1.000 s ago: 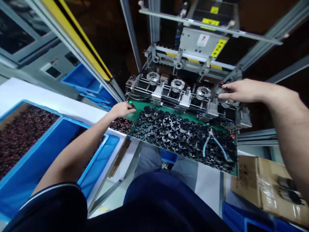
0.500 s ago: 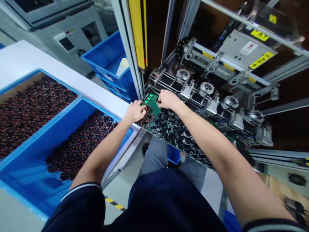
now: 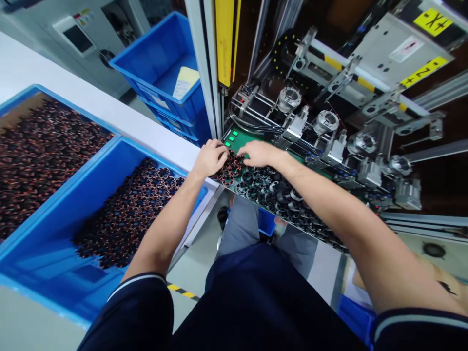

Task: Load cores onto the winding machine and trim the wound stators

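Observation:
A small pile of copper-wound motor stators [image 3: 231,169] lies at the left end of the green work surface [image 3: 239,140]. My left hand [image 3: 211,158] curls around the pile's left side, thumb and fingers closed against the wound stators. From the right, my right hand [image 3: 259,153] holds the same pile with its bent fingertips; which stator each finger touches is partly hidden. Beneath and beside my right forearm, many black stator cores [image 3: 280,187] without visible copper are heaped along the front edge.
Behind the surface stands a winding machine with a row of metal fixtures [image 3: 290,100] and a yellow post [image 3: 224,44]. On my left, a divided blue bin [image 3: 47,209] holds masses of wound stators. Stacked blue crates [image 3: 146,73] stand beyond the white table [image 3: 76,105].
My right hand has brought a wound stator left and toward me, to the pile beside my left hand. The camera view has shifted slightly.

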A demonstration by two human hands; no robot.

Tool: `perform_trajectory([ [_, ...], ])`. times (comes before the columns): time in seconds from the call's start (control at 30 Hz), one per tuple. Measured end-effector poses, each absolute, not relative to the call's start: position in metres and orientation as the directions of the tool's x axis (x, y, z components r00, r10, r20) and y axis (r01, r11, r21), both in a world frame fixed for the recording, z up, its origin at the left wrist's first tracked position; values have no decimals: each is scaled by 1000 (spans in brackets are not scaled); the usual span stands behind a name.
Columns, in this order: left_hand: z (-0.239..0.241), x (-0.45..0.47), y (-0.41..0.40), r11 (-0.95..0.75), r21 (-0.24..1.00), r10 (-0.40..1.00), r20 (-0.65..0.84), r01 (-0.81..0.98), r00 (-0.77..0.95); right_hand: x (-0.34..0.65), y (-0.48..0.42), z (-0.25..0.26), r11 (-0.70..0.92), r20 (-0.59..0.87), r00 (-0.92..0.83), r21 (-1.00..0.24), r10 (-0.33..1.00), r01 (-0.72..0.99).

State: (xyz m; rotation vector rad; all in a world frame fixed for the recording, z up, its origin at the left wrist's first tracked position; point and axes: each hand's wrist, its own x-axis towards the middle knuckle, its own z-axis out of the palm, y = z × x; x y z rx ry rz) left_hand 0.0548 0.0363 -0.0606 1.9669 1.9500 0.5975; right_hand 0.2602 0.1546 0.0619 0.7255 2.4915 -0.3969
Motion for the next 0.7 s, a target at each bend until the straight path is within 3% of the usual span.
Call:
perform_trajectory([
  [0.1, -55, 53, 35, -84, 585, 973, 221, 807, -59, 314, 178, 88, 761, -324, -775, -202, 542, 616],
  [0.17, -45, 62, 38, -121, 623, 951, 296, 773, -90, 355, 186, 98, 684, -241, -711, -199, 660, 702],
  [0.3, -20, 111, 58, -266, 609, 942, 329, 747, 67, 406, 177, 92, 586, -342, -582, -102, 738, 804],
  [0.43, -7, 164, 86, -365, 484, 931, 189, 795, 312, 407, 160, 70, 602, -458, -551, -42, 698, 797],
  [0.57, -10, 184, 101, -350, 397, 933, 68, 848, 353, 397, 155, 61, 611, -456, -559, -40, 693, 790],
  [0.7, -9, 180, 105, -349, 502, 937, 171, 791, 305, 413, 154, 76, 606, -375, -588, -81, 717, 791],
])
